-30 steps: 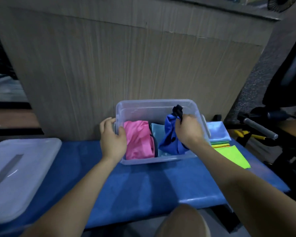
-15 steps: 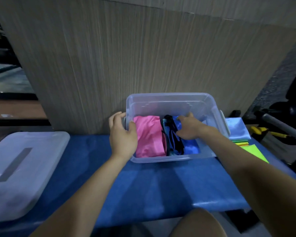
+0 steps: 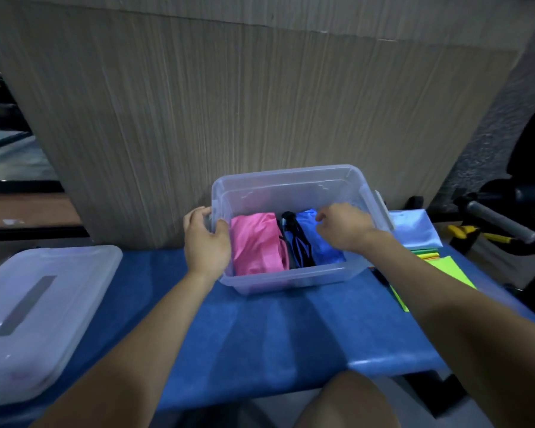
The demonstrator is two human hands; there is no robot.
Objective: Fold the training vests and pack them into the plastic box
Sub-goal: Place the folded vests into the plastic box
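A clear plastic box point(image 3: 291, 186) stands on the blue table against a wooden panel. Inside it lie a folded pink vest point(image 3: 255, 245) on the left and a folded blue vest with black trim point(image 3: 317, 244) on the right. My left hand point(image 3: 206, 242) grips the box's left wall, thumb inside the rim. My right hand point(image 3: 343, 227) hovers over the blue vest inside the box, fingers curled and loose, nothing clearly held.
The box's clear lid point(image 3: 34, 316) lies on the table at the left. Folded light-blue fabric point(image 3: 414, 230) and neon green and yellow vests point(image 3: 442, 267) lie right of the box. Dark equipment with a grey handle point(image 3: 501, 223) stands at the far right.
A second ago my right hand held the blue vest bunched above the box. It pressed the vest down flat beside the pink one, then lifted slightly. My left hand stayed on the box wall.
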